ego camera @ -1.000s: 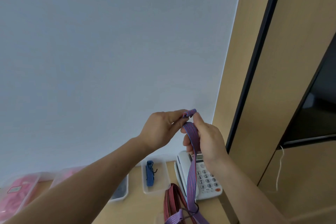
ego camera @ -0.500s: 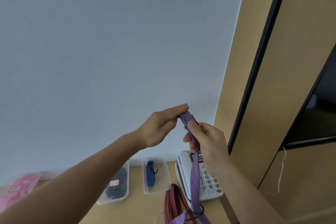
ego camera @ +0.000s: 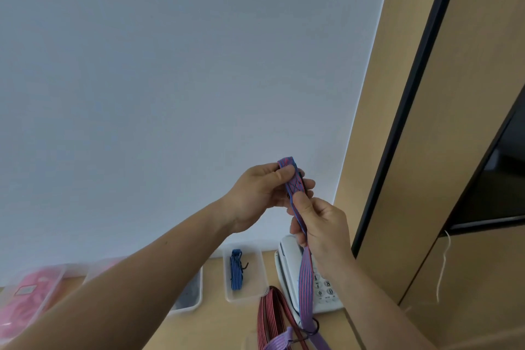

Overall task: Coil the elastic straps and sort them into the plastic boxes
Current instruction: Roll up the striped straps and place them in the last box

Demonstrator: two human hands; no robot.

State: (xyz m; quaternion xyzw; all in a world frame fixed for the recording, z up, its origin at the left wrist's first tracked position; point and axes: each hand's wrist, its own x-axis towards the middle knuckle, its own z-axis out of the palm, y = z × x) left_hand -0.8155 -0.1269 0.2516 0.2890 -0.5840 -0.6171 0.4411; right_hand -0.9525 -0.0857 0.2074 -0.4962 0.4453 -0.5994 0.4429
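I hold a purple elastic strap with red lines up in front of the white wall. My left hand pinches its folded top end between thumb and fingers. My right hand grips the strap just below, and the rest hangs down to a dark ring near the desk. A clear plastic box on the desk holds a coiled blue strap. Another clear box, partly hidden by my left arm, holds something dark. A red striped strap lies on the desk at the bottom.
A white desk phone stands behind the hanging strap. Boxes with pink contents sit at the far left. A wooden cabinet with a black edge rises on the right, with a white string hanging from it.
The strap's top end has been folded over into a short loop. My left hand has closed its thumb over it, and my right hand has slid a little lower.
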